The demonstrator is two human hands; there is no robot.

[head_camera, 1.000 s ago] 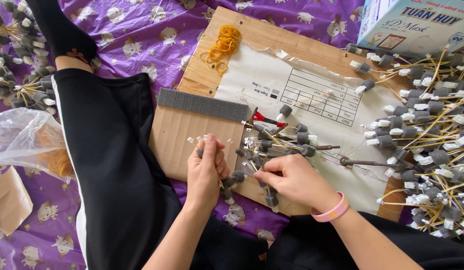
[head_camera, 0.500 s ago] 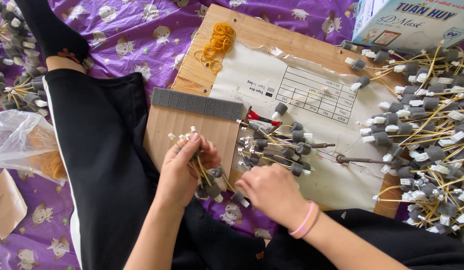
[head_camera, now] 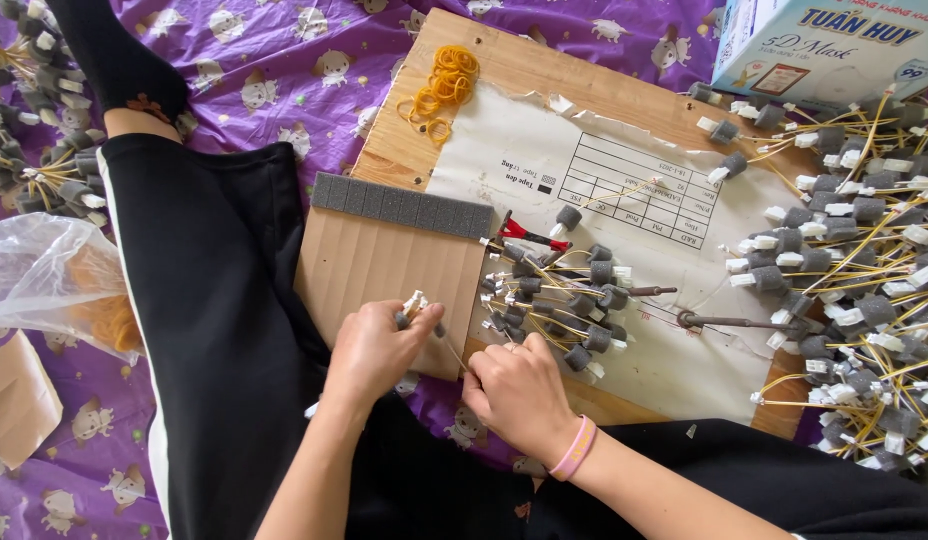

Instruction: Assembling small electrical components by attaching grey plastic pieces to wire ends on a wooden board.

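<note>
My left hand (head_camera: 376, 350) grips a small bundle of thin yellow wires (head_camera: 418, 309) with white plug ends and grey foam pieces, held over a sheet of brown cardboard (head_camera: 384, 265). My right hand (head_camera: 519, 390), a pink band on its wrist, rests next to it, fingers curled against the lower end of the bundle. Just right of both hands lies a loose pile of the same wires (head_camera: 564, 300) on a wooden board (head_camera: 544, 75).
A grey foam strip (head_camera: 404, 207) tops the cardboard. Yellow rubber bands (head_camera: 442, 88), a printed paper sheet (head_camera: 624, 185), a red-handled tool (head_camera: 524, 233) and metal rods (head_camera: 729, 322) lie on the board. A big wire heap (head_camera: 864, 260), a blue box (head_camera: 834, 45), a plastic bag (head_camera: 49, 280).
My left hand brought the bundle down and gathered it tighter over the cardboard. My right hand drew in from the loose pile to the bundle's lower end.
</note>
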